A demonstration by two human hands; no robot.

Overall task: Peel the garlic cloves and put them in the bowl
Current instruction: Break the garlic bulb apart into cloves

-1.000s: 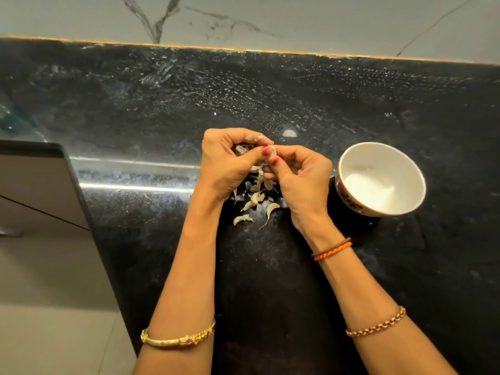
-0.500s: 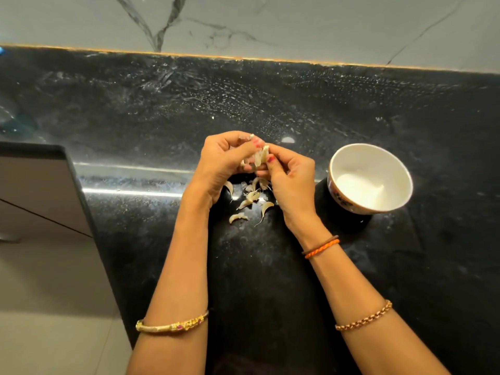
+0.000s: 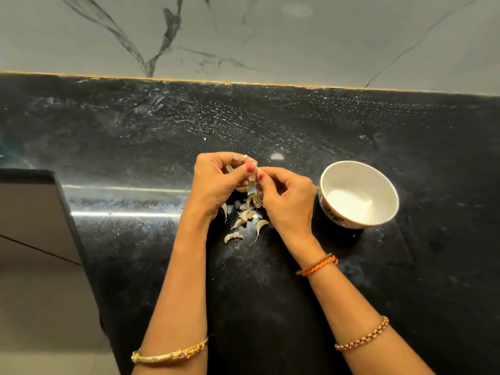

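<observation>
Black stone counter (image 3: 351,266) bears loose garlic cloves (image 3: 244,220); white bowl (image 3: 358,194) beside them.

Glossy black stone counter (image 3: 135,136) under grey-veined marble wall (image 3: 270,36)

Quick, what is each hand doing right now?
Left hand: fingers curled, pinching the small pale garlic clove.
Right hand: fingers curled, pinching the same clove, apparently at its papery skin.

I see bare forearms, no sleeves. The left arm wears a gold bangle (image 3: 170,355) with small red stones. The right carries a brown-and-orange braided wristband (image 3: 317,264) and a copper chain bracelet (image 3: 362,337). Fingernails are painted red.
</observation>
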